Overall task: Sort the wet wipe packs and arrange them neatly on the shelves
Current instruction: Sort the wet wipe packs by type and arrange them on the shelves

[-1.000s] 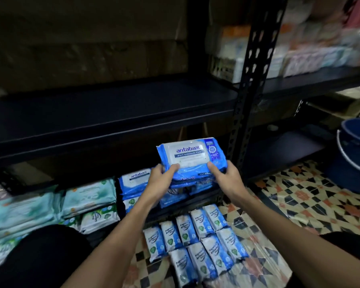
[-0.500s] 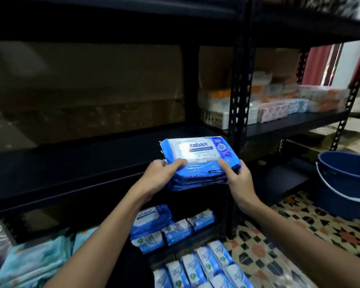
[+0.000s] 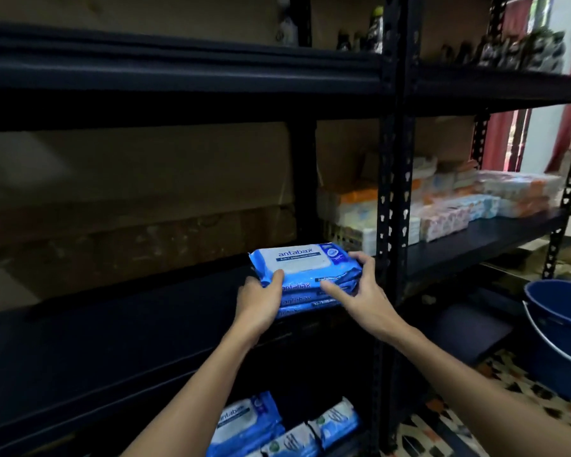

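— What are you holding?
— A stack of blue wet wipe packs (image 3: pixel 305 275), white "antabax" label on top, lying flat at the right end of the dark middle shelf (image 3: pixel 119 328).
— And your hands?
— My left hand (image 3: pixel 261 300) grips the stack's near-left corner, thumb on top. My right hand (image 3: pixel 360 288) grasps the right end, fingers curled over the edge, both arms reaching forward.
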